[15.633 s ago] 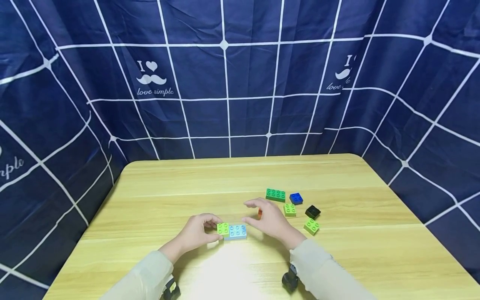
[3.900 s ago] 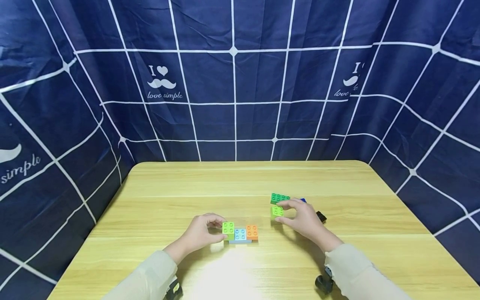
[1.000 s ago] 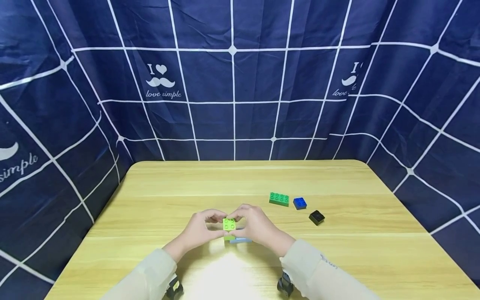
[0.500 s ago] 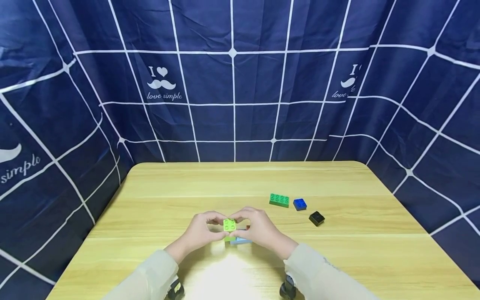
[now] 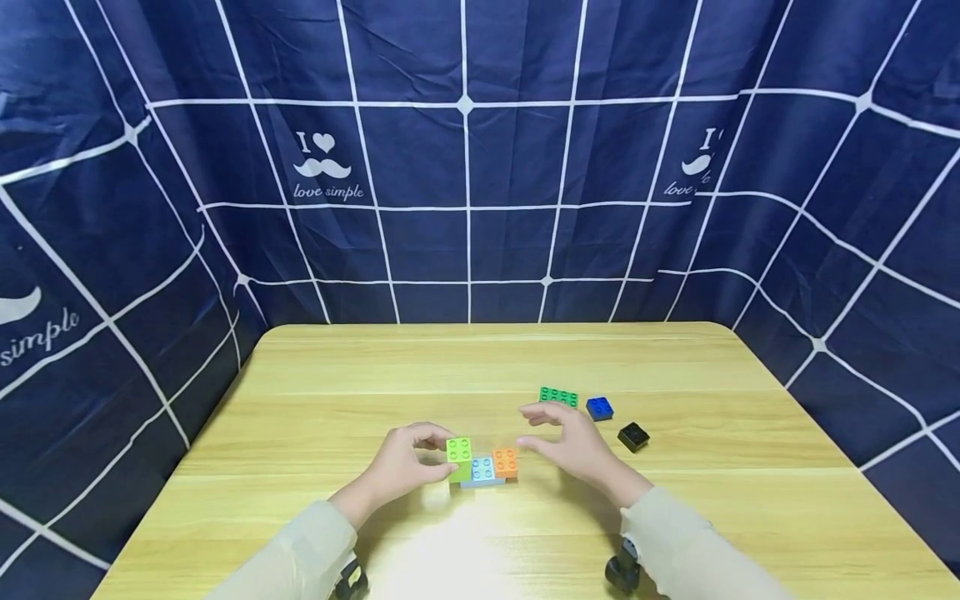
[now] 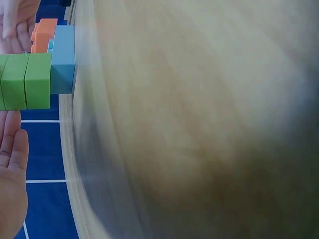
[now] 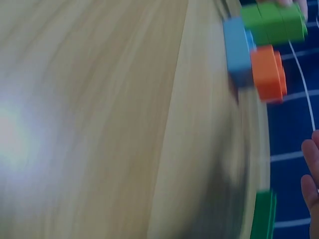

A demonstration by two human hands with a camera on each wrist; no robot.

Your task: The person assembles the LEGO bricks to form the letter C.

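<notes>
A light blue building brick (image 5: 482, 469) lies on the table. Lime green bricks (image 5: 459, 451) form a stack on its left end, and an orange brick (image 5: 505, 462) sits on its right end. In the left wrist view the lime stack (image 6: 26, 81) shows three layers. My left hand (image 5: 401, 462) pinches this stack from the left, thumb in front and fingers behind. To the right of the orange brick, my right hand (image 5: 576, 446) is apart from everything, its thumb and fingers spread with nothing between them.
A dark green brick (image 5: 559, 395) lies just beyond the right hand, partly covered by it. A blue brick (image 5: 599, 407) and a black brick (image 5: 633, 436) lie farther right on the wooden table (image 5: 360, 358). A dark blue grid-patterned curtain (image 5: 420, 242) surrounds the table.
Over the last seconds my right hand brought a lime brick onto the stack. Within the last half second it let go and drew away rightward, uncovering the orange brick. The left hand stays at the stack.
</notes>
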